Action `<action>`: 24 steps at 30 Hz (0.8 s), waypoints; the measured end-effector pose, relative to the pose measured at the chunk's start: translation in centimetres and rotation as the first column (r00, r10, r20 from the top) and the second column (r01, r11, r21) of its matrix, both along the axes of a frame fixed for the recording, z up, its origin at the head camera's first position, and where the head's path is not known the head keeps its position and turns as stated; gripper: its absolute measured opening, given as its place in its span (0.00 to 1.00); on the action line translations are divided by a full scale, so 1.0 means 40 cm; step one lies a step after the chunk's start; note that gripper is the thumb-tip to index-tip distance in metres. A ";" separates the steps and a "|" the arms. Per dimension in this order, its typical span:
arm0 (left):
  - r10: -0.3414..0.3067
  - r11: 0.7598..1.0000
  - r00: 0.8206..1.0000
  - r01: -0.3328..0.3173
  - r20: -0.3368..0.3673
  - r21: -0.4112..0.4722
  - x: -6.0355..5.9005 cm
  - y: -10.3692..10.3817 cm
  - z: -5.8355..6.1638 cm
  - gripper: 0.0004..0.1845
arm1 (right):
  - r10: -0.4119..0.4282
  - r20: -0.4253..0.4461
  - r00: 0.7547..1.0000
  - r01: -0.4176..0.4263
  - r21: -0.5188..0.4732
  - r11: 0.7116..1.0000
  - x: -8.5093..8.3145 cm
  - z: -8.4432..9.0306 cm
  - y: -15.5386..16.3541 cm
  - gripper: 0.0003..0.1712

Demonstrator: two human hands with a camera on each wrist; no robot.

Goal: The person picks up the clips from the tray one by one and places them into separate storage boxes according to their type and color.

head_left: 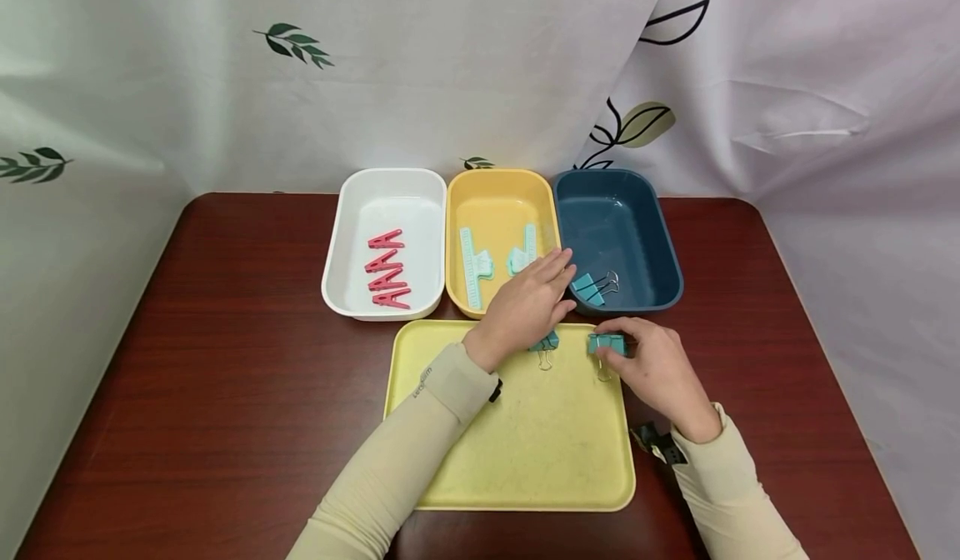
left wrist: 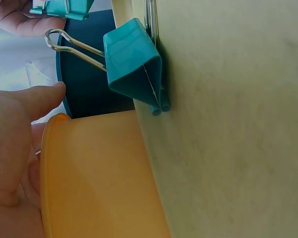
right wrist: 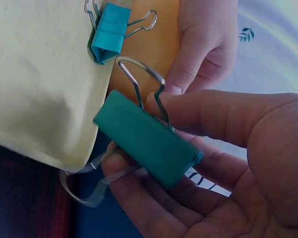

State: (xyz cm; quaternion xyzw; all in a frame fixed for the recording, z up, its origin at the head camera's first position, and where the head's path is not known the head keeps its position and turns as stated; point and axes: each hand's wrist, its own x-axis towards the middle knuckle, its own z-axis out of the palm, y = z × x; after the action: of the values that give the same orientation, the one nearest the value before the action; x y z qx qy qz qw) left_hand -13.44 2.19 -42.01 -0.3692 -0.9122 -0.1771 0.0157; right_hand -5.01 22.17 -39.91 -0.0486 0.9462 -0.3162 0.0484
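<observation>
My right hand (head_left: 622,352) pinches a large teal binder clip (head_left: 607,343) at the far right edge of the yellow tray (head_left: 525,443); in the right wrist view the clip (right wrist: 146,141) sits between thumb and fingers. A smaller teal binder clip (head_left: 544,343) is clipped on the tray's far rim (left wrist: 131,64). My left hand (head_left: 543,285) lies flat with straight fingers over the corner of the yellow bin (head_left: 498,202), holding nothing and reaching toward the blue bin (head_left: 626,210). One teal binder clip (head_left: 590,287) lies inside that blue bin.
A white bin (head_left: 386,197) at the left holds several pink clips (head_left: 387,268). The yellow bin holds two mint green clips (head_left: 475,264). All three bins stand in a row behind the tray on a dark wooden table (head_left: 225,360). A curtain hangs behind.
</observation>
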 end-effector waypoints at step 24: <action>-0.001 1.000 1.000 0.001 -0.008 0.011 -0.002 0.001 -0.002 0.29 | 0.027 -0.107 0.994 -0.024 0.024 0.999 -0.014 0.038 0.013 0.11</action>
State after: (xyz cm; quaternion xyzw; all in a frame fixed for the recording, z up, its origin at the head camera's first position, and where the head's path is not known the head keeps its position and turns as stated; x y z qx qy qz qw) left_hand -13.50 2.22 -42.09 -0.3704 -0.9109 -0.1807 0.0214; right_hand -5.57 22.68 -38.37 -0.0769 0.9503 -0.3016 0.0021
